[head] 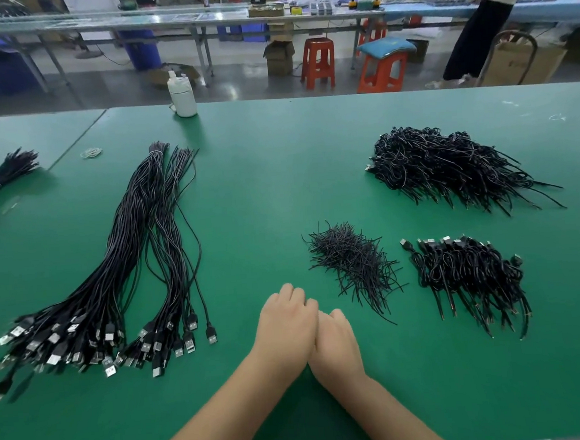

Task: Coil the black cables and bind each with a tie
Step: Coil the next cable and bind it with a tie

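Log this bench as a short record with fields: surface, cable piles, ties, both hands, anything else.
surface: green mat
straight cables: long bundle at left, USB plugs toward the person
coiled cables: big pile far right, small pile near right
ties: heap at centre right
left hand: fingers curled, on the mat, holds no cable
right hand: fingers curled, against the left hand, holds no cable
other: white bottle at far edge

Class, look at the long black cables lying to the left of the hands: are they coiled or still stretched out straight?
Stretched out. The long cables lie full length on the green table, plugs fanned at the near end, no loops.
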